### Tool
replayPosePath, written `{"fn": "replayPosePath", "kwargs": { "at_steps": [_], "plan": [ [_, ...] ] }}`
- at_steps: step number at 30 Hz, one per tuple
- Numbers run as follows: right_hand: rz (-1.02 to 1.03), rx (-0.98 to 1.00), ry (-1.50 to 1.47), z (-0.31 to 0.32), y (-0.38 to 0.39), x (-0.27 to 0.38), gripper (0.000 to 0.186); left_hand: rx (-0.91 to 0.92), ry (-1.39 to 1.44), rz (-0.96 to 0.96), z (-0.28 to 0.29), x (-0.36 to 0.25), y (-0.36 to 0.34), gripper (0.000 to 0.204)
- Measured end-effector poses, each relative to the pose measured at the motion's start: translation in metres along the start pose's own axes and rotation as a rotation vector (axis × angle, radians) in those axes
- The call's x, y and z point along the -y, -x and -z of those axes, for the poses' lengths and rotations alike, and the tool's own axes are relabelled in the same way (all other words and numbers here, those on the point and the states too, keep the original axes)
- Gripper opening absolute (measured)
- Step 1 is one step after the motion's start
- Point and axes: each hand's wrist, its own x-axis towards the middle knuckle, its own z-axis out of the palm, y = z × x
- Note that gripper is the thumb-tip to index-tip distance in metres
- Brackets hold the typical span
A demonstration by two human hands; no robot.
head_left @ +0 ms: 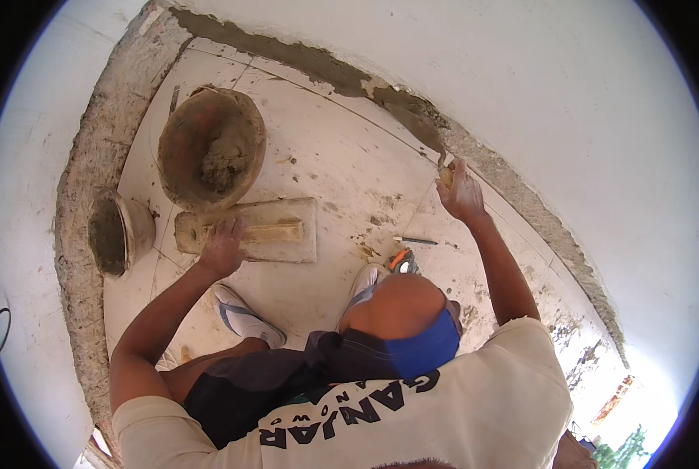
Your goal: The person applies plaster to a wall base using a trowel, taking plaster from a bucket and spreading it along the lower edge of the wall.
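My left hand (224,248) is closed over the left part of the handle of a long plastering float (308,248), its fingers draped across the bar. The float lies on the pale floor, smeared with mortar. At the foot of the wall, my right hand (463,195) grips a small trowel (445,175) with a yellowish handle; its short blade is mostly hidden. It meets the end of a wet mortar band (417,114). Beyond the float stands a wide bucket (254,129) with grey mortar (228,160) inside.
A smaller mortar-caked bucket (140,228) sits at the left wall. A tape measure (403,261) and a dark pencil (420,241) lie near my foot. Rough unplastered strips (91,184) run along the left and right wall bases (533,195). Mortar crumbs dot the floor.
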Motion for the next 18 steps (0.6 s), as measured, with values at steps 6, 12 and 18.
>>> {"fn": "replayPosePath", "kwargs": {
  "at_steps": [6, 12, 18],
  "plan": [
    [-0.135, -0.071, 0.192, 0.009, -0.010, 0.005, 0.040, 0.008, -0.015, -0.181, -0.019, 0.034, -0.021, 0.050],
    [-0.178, -0.190, 0.221, 0.034, -0.008, 0.031, 0.042, 0.187, 0.070, -0.049, -0.003, 0.058, 0.001, 0.048],
    [-0.197, -0.203, 0.204, 0.058, 0.011, 0.032, 0.044, 0.207, -0.016, -0.044, 0.004, 0.088, 0.023, 0.058]
  ]
}}
